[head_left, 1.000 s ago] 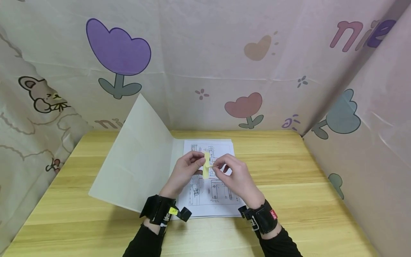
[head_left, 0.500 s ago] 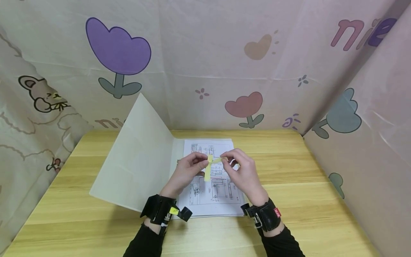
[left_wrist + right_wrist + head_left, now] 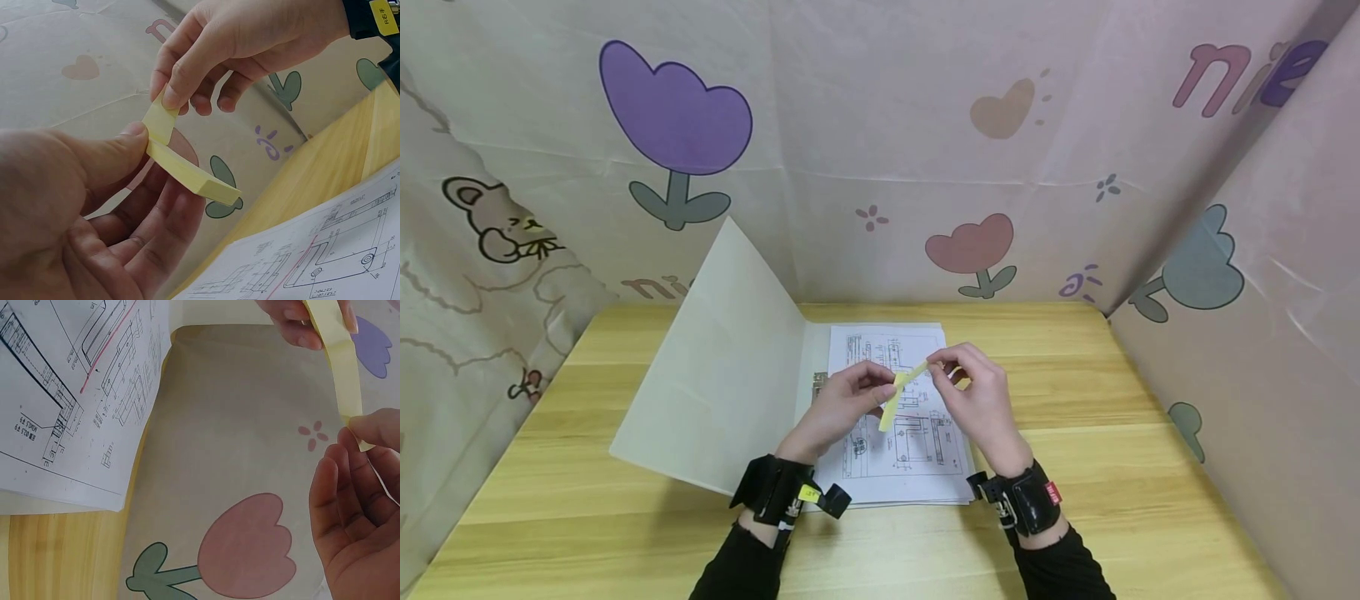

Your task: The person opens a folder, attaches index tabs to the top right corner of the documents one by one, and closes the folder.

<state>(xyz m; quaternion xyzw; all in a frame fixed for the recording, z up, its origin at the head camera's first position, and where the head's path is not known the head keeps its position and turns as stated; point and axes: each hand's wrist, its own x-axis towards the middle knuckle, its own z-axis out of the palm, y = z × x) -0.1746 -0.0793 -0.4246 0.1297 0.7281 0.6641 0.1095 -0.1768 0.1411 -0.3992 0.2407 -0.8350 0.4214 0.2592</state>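
We see an off-white card folder [image 3: 722, 375] lying spread on the pale wood-grain table [image 3: 1150, 433], its left cover raised at a slant; in it lies a stack of white paper sheets [image 3: 906, 467], the top one printed with black line drawings and crossed by a thin red line; at the stack's left edge, beside the folder's spine, we see a small brassy metal clip [image 3: 819, 383], partly hidden by the left hand [image 3: 842, 408].

Above the sheets, between both hands, is a narrow, thick yellow pad of paper slips [image 3: 194, 175]; the left hand pinches one end of it, thumb in front and fingers behind; the right hand [image 3: 981, 408] pinches, between thumb and fingertips, the far end of a single yellow paper slip [image 3: 914, 374], which runs to the pad at the left thumb; we cannot tell whether the two are joined there.

Against a second ago, we find the right hand farther up and to the right, with a longer stretch of slip showing; the pad, nearly upright then, now tilts; the clip, covered then, has come into sight; the folder and sheets lie as they did.
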